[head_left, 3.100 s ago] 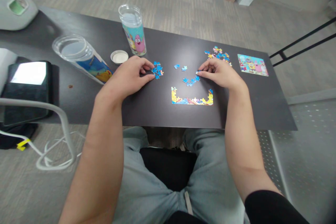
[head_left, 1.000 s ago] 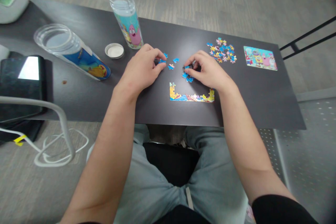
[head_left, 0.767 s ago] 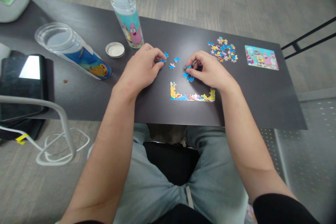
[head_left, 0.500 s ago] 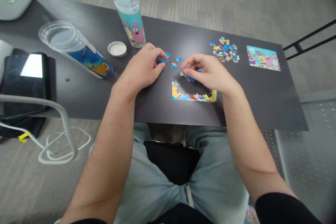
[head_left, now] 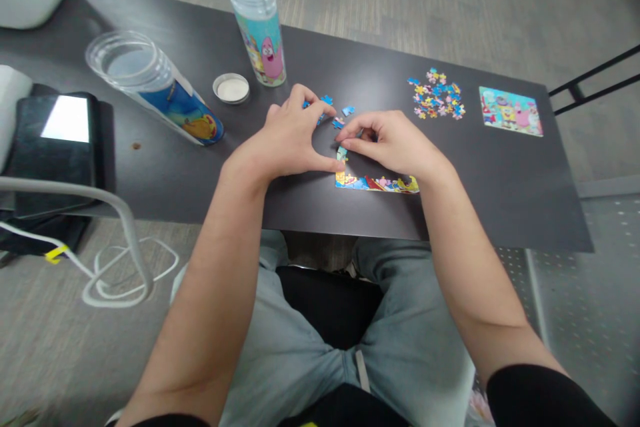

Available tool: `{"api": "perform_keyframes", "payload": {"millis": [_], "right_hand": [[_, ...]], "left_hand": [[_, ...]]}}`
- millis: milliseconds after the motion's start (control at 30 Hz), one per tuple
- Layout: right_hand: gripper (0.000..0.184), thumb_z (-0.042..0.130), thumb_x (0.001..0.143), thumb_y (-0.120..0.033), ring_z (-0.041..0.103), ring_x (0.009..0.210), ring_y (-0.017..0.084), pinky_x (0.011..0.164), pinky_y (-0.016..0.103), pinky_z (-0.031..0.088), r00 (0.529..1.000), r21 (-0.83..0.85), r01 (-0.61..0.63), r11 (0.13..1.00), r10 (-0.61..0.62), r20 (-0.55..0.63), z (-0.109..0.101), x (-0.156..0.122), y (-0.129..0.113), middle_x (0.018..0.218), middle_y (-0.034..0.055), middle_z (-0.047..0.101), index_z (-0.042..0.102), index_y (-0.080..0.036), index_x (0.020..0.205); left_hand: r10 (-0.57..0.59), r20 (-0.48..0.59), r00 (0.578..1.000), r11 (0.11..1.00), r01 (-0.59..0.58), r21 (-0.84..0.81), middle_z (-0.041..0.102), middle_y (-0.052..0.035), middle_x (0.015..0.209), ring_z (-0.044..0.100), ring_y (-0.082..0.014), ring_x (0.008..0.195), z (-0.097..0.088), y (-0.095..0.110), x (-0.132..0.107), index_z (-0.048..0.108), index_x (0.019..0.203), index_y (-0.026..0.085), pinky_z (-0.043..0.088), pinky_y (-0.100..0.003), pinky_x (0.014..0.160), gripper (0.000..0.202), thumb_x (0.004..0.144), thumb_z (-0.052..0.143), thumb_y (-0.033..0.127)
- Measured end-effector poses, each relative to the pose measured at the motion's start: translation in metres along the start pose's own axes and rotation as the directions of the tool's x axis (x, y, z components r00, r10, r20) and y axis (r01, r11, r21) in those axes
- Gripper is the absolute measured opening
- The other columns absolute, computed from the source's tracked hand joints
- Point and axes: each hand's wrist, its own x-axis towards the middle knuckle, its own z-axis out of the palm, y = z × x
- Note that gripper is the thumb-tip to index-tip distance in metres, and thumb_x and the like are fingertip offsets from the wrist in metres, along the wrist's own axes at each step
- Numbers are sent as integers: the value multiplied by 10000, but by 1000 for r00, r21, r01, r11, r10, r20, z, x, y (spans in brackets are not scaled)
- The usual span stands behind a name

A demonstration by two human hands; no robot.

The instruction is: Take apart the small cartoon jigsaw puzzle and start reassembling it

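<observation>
On the dark table, a strip of joined puzzle pieces (head_left: 377, 184) forms a bottom edge with a short left side. My left hand (head_left: 295, 130) has its thumb stretched onto that left side, with the fingers spread over loose blue pieces. My right hand (head_left: 387, 143) pinches a light green puzzle piece (head_left: 342, 153) at the top of the left side; whether it is joined there I cannot tell. A few loose puzzle pieces (head_left: 349, 111) lie between the hands. The right hand covers part of the area above the strip.
A pile of puzzle pieces (head_left: 438, 95) and a picture card (head_left: 511, 111) lie on the right. Two clear-topped printed canisters, one blue (head_left: 185, 110) and one with a pink figure (head_left: 265, 47), stand left beside a round lid (head_left: 231, 89). A black device (head_left: 55, 160) sits far left.
My left hand has moved from the loose blue pieces toward the strip, its thumb now on the left side. My right hand has brought the light green piece down to that side.
</observation>
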Motion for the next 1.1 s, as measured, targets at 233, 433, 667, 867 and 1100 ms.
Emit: {"api": "perform_keyframes", "payload": {"millis": [233, 433, 667, 867, 1100], "right_hand": [[152, 870, 1028, -264, 644, 779, 211, 818, 419, 592, 992, -13, 116, 993, -116, -38, 5, 3, 6, 1158, 50, 873, 942, -270, 1161], [124, 892, 1071, -322, 641, 822, 242, 892, 484, 623, 992, -58, 101, 993, -105, -74, 1, 2, 5, 1158, 68, 846, 914, -270, 1181], [316, 872, 1186, -650, 569, 927, 299, 976, 582, 618, 977, -93, -29, 995, 8, -214, -11, -1, 10, 1132, 89, 831, 840, -339, 1143], [312, 882, 1157, -679, 606, 995, 343, 1032, 637, 598, 980, -94, -39, 995, 20, -197, -11, -2, 14, 1144, 88, 833, 835, -373, 1116], [235, 824, 1207, -389, 704, 1024, 318, 1088, 601, 603, 981, -167, 29, 985, -60, -183, -4, -2, 17, 1206, 87, 787, 925, -328, 1411]], "left_hand": [[-16, -22, 1000, 999, 15, -40, 573, -180, 1676, 654, -528, 1585, 2, 0, 0, 766, 1493, 307, 464, -781, 1430, 920, 772, 1170, 711], [-12, -4, 1000, 1000, 11, -21, 563, -190, 1697, 564, -575, 1720, 3, -4, 2, 731, 1590, 309, 445, -768, 1457, 1032, 752, 1171, 720], [-33, -25, 999, 999, 32, -36, 579, -194, 1663, 506, -623, 1773, 6, -9, 4, 702, 1671, 322, 437, -773, 1463, 1197, 652, 1211, 688], [-38, -7, 999, 996, 37, -85, 643, -155, 1600, 728, -450, 1464, -7, -17, 1, 753, 1616, 314, 594, -634, 1338, 1068, 719, 1193, 692], [-107, -178, 978, 991, 89, -104, 714, -116, 1507, 722, -217, 986, -10, -26, 5, 828, 1480, 277, 664, -481, 1138, 450, 1040, 914, 311]]}}
